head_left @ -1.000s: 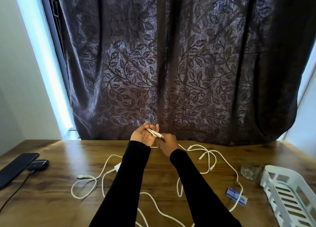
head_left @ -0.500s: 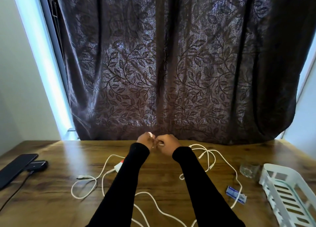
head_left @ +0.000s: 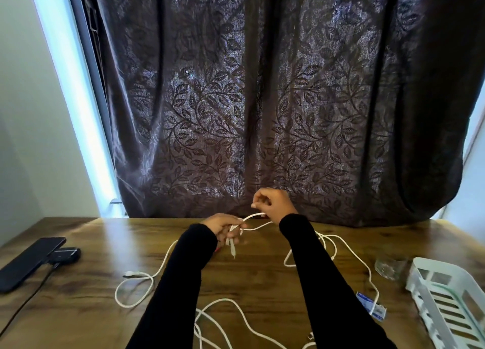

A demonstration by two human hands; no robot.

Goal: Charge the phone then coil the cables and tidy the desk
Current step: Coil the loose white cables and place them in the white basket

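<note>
Over the middle of the wooden desk (head_left: 78,309), near its far edge, the left hand (head_left: 223,226) curls its fingers round a gathered bunch of white cable (head_left: 258,226) whose plug ends hang below it, while the right hand (head_left: 273,204), raised just beside it, pinches a loop of the same cable. More white cable sprawls in loose loops toward the near edge. The phone (head_left: 29,263) lies at the left edge on a dark charger (head_left: 65,254), and a white basket (head_left: 446,304) sits at the right edge beside a glass (head_left: 388,267).
</note>
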